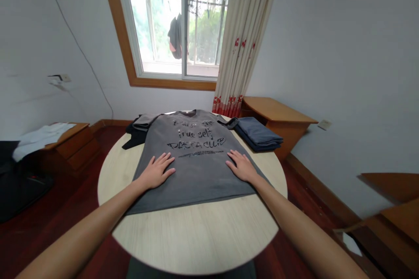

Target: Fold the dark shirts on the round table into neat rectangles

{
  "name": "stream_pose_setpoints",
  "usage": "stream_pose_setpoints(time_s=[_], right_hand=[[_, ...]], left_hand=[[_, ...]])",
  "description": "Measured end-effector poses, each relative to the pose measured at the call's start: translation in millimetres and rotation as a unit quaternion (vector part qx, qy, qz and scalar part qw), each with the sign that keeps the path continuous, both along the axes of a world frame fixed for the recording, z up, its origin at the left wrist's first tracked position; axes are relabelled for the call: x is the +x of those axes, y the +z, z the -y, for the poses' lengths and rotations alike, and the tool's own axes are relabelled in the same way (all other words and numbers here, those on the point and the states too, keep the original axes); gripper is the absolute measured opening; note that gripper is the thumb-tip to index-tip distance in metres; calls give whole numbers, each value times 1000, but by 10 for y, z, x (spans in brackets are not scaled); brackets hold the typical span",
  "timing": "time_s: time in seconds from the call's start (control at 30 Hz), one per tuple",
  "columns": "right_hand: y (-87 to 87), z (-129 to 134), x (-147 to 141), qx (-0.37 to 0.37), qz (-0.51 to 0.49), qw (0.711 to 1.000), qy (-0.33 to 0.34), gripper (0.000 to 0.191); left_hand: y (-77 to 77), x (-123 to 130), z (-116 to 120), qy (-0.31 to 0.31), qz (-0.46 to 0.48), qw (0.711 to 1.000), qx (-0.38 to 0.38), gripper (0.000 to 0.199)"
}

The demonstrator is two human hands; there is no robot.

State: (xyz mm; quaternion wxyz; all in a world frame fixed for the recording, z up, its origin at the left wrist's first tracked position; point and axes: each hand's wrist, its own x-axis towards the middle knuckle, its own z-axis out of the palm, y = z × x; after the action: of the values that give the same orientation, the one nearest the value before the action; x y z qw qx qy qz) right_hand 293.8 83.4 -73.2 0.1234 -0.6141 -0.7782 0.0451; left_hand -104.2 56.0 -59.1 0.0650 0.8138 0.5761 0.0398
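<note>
A dark grey T-shirt (199, 178) with black lettering on its chest is spread flat, its collar at the far side and its hem towards me. My left hand (157, 171) lies flat on the left part of the shirt, below the lettering, with the fingers apart. On the right part, my right hand (241, 165) rests palm down in the same way, fingers spread. Neither hand grips the cloth. The shirt's sleeves reach outward near the far edge of the round table (196, 239).
Folded dark blue clothes (258, 133) are stacked at the table's far right. Black cloth (133, 137) pokes out under the left sleeve. Beyond stand a wooden desk (275, 111) and a curtain (245, 39) by the window. A low wooden cabinet (73, 150) is at left.
</note>
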Motion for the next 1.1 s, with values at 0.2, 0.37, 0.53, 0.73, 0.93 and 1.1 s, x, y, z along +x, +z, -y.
stream_pose_setpoints(time_s=[0.2, 0.37, 0.53, 0.73, 0.93, 1.1], right_hand=[[-23, 203, 164, 6, 36, 998, -45, 58], [8, 325, 186, 40, 47, 985, -164, 49], [85, 435, 213, 63, 19, 970, -232, 42], [163, 604, 271, 12, 32, 974, -225, 45], [319, 791, 502, -61, 17, 981, -185, 42], [562, 998, 735, -179, 36, 975, -130, 38]], left_hand=[[-61, -204, 211, 35, -2, 999, 17, 63], [-82, -262, 383, 91, -28, 994, 54, 57], [4, -259, 532, 213, -57, 967, 129, 47], [139, -311, 771, 256, -23, 960, 109, 44], [201, -477, 967, 231, 27, 972, 42, 44], [370, -734, 1206, 224, 17, 971, -80, 42]])
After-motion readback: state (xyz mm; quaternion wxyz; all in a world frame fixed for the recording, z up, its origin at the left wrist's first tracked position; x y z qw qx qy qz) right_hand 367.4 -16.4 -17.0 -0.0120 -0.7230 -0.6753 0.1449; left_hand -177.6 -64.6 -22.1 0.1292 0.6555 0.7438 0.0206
